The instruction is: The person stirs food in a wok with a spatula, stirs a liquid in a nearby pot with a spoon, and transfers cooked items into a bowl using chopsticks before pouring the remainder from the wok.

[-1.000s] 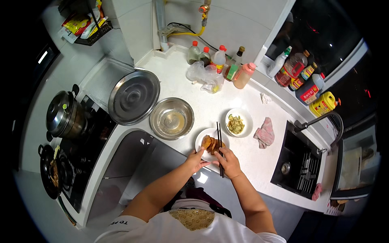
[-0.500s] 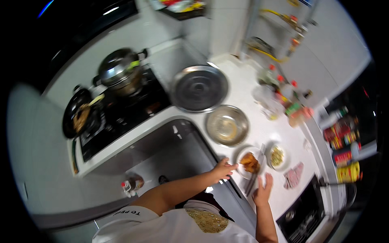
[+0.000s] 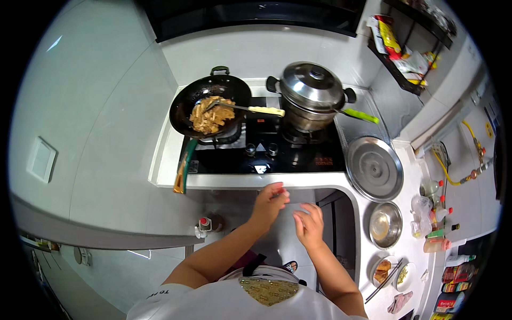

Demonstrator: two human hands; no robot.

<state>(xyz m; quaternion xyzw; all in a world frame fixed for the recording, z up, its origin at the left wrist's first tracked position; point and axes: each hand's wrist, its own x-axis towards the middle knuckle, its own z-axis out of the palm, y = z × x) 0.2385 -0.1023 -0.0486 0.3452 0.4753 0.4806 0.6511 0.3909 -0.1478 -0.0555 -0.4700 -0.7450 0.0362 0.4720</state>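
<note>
Both my hands hang in the air in front of the hob (image 3: pixel 298 165), facing each other with a gap between them. My left hand (image 3: pixel 270 206) has loosely bent fingers and nothing in it. My right hand (image 3: pixel 309 225), a little nearer and to the right, is also bare, its fingers slightly curled and apart. On the left burner rests a black wok (image 3: pixel 181 109) with browned sliced food (image 3: pixel 209 118) inside. A spatula with a cream handle (image 3: pixel 266 111) lies across the wok's rim. A lidded steel pot (image 3: pixel 309 114) stands on the right burner.
Along the right counter are a large round steel lid (image 3: pixel 375 169), a steel basin (image 3: pixel 393 226), a bowl of fried pieces (image 3: pixel 382 271) with chopsticks (image 3: pixel 385 280), a bowl of chopped greens (image 3: pixel 404 275) and a pink cloth (image 3: pixel 400 302). Several bottles (image 3: pixel 440 210) line the wall.
My view has swung left from the counter to the hob. Both hands have moved away from the bowl of fried pieces and come closer together in front of the hob.
</note>
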